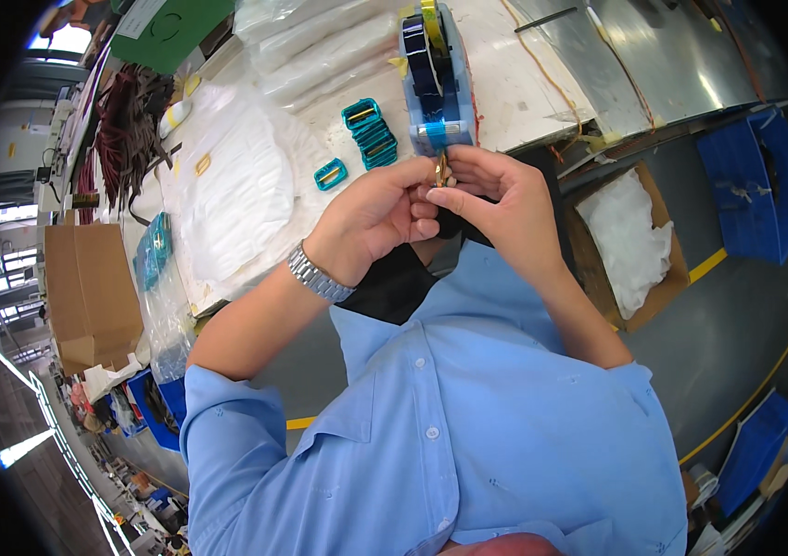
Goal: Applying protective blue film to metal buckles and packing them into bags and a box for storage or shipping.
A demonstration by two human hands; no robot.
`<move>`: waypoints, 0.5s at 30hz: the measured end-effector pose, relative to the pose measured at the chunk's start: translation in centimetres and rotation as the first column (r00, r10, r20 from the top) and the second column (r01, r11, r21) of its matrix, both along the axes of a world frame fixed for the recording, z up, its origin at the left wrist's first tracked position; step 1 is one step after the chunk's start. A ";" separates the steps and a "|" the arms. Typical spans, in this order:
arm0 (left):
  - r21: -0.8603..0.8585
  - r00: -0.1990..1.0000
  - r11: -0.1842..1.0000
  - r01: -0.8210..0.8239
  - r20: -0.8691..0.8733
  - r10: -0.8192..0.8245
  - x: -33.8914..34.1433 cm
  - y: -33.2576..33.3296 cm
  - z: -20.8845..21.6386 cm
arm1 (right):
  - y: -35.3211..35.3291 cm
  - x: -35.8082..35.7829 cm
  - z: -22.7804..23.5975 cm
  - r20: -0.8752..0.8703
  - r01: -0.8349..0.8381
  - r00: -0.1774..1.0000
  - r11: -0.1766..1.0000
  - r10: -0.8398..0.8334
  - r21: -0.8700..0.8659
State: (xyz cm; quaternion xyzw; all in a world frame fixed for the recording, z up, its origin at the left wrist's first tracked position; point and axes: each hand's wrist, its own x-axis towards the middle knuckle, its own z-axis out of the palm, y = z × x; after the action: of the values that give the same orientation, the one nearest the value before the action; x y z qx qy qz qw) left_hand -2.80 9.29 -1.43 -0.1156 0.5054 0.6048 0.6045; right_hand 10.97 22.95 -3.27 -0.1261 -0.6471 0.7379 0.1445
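Note:
Between my fingertips is a small gold metal buckle [441, 170], turned nearly edge-on and partly covered by the fingers. My left hand [371, 215] pinches it from the left, with the other fingers curled in. From the right, my right hand [510, 199] grips it between thumb and fingers. Just beyond both hands stands a light-blue tape dispenser [457, 93], with blue tape [436, 132] at its near end. To the left of it lie several buckles wrapped in teal film [374, 139] in a stacked row. One more wrapped buckle [330, 174] lies apart, nearer my left wrist.
A bare gold buckle [202, 165] rests on white plastic sheeting [241, 190] at the left. Clear bags [320, 42] lie at the back of the table. An open carton [681, 255] and a blue bin [765, 199] stand on the floor at right; another carton [88, 287] stands left.

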 end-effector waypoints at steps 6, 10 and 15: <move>0.050 0.999 0.998 -0.028 0.024 0.026 0.4 -0.5 -0.3 | -0.7 -0.2 -0.4 -0.039 -0.001 0.999 0.995 -0.003 -0.100; 0.089 0.999 0.995 -0.035 0.028 0.032 0.7 -0.4 -0.3 | -0.6 -0.2 -0.2 -0.013 -0.001 1.000 0.995 0.000 -0.098; 0.119 0.947 0.985 0.128 -0.311 -0.085 1.6 -2.0 -0.9 | -0.2 -0.1 0.2 0.017 -0.013 1.000 0.980 0.017 -0.199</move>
State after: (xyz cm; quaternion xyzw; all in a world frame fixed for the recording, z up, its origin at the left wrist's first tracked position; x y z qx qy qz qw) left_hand -1.24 7.30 -2.33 0.0484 0.5551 0.6151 0.5578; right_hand 10.83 22.76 -3.04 -0.1420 -0.5722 0.7988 0.1197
